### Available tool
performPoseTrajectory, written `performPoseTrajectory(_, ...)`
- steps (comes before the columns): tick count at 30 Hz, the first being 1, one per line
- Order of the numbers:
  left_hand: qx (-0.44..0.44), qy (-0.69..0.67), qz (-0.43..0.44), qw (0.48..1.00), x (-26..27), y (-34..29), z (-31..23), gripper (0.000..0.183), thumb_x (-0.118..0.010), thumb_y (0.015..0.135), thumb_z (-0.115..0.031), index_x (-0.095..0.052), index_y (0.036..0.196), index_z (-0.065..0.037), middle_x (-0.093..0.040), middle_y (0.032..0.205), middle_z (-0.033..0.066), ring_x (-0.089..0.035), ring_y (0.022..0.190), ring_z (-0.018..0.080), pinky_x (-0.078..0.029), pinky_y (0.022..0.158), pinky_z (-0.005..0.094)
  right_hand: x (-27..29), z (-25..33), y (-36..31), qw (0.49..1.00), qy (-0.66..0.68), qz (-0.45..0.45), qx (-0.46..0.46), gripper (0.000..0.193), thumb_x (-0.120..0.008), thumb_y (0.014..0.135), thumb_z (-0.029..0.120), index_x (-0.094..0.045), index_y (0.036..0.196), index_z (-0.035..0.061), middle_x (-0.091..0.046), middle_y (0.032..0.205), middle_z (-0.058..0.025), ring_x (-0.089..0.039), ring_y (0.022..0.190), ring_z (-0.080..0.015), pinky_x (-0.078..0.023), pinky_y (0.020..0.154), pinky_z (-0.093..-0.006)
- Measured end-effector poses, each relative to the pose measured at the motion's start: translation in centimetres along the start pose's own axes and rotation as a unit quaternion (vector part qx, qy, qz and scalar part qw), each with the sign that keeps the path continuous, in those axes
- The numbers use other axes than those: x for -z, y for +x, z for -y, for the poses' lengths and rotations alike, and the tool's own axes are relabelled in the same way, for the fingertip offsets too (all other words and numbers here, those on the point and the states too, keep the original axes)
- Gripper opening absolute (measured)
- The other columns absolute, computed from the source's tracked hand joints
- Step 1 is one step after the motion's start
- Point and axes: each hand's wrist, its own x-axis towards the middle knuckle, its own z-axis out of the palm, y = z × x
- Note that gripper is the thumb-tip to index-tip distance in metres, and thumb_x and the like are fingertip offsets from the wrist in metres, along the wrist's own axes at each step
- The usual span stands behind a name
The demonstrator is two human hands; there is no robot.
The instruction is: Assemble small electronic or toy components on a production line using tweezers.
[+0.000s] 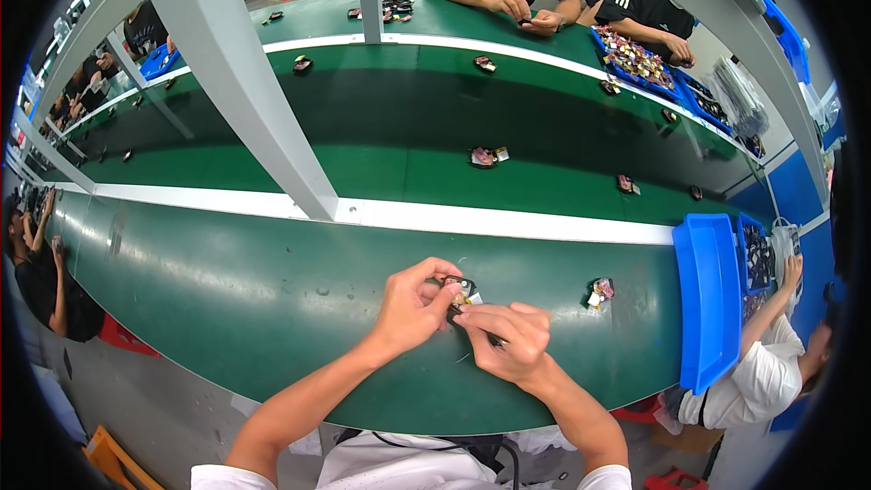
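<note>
Over the green bench, my left hand (410,304) pinches a small black-edged casing (465,288) with pale and reddish parts inside it. The thumb and fingers of my right hand (510,338) are closed together at the casing's near edge. A bit of something dark shows under the right palm, too small to name. Part of the casing is hidden behind my fingers. To the right on the bench lies a similar small assembly (600,292), black with red, white and yellow bits, apart from both hands.
A blue tray (708,308) stands at the bench's right end, near a person in white. Beyond a white rail (508,227), a green conveyor belt (381,172) carries several small assemblies. A grey post (245,82) rises on the left. Across the belt, people work beside filled blue trays (676,91).
</note>
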Motion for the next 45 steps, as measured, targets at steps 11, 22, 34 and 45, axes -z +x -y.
performPoseTrajectory(11, -0.102, 0.103, -0.057, 0.988, -1.4, -0.4, 0.8, 0.016, -0.063, 0.095, 0.000, -0.063, 0.111, 0.004, -0.070, 0.082, 0.0089, -0.064, 0.061, 0.0095, -0.049, 0.048, 0.0229, -0.5, -0.4, -1.0, 0.999, -0.003, -0.050, 0.016, 0.026, -0.077, 0.063, -0.007, -0.073, 0.084, 0.0080, -0.073, 0.081, -0.0017, -0.058, 0.051, -0.0145, -0.039, 0.045, -0.0265)
performPoseTrajectory(22, -0.019, 0.076, -0.029, 0.997, -2.0, -0.5, -0.7, 0.021, -0.060, 0.098, 0.000, -0.058, 0.118, 0.005, -0.069, 0.082, 0.0101, -0.059, 0.055, 0.0082, -0.044, 0.041, 0.0225, -0.1, -0.8, -1.7, 0.997, -0.028, -0.068, 0.037, 0.025, -0.074, 0.061, -0.004, -0.073, 0.083, 0.0091, -0.074, 0.083, -0.0004, -0.054, 0.048, -0.0145, -0.039, 0.045, -0.0273)
performPoseTrajectory(34, -0.081, 0.150, -0.080, 0.982, -2.9, 0.8, -1.0, 0.016, -0.058, 0.098, -0.001, -0.059, 0.112, 0.008, -0.068, 0.087, 0.0125, -0.062, 0.054, 0.0119, -0.049, 0.042, 0.0267, 0.6, -1.1, -1.2, 0.994, -0.050, -0.086, 0.054, 0.024, -0.075, 0.061, -0.001, -0.073, 0.083, 0.0094, -0.074, 0.082, -0.0015, -0.058, 0.051, -0.0148, -0.039, 0.045, -0.0276)
performPoseTrajectory(45, -0.107, 0.256, -0.231, 0.933, 5.6, 13.9, -2.4, 0.016, -0.056, 0.094, 0.001, -0.060, 0.107, 0.009, -0.061, 0.091, 0.0135, -0.063, 0.049, 0.0172, -0.051, 0.038, 0.0294, 1.0, -1.9, -1.5, 0.988, 0.011, -0.151, -0.014, 0.014, -0.083, 0.073, 0.003, -0.072, 0.080, 0.0094, -0.074, 0.082, -0.0008, -0.066, 0.059, -0.0141, -0.041, 0.047, -0.0243)
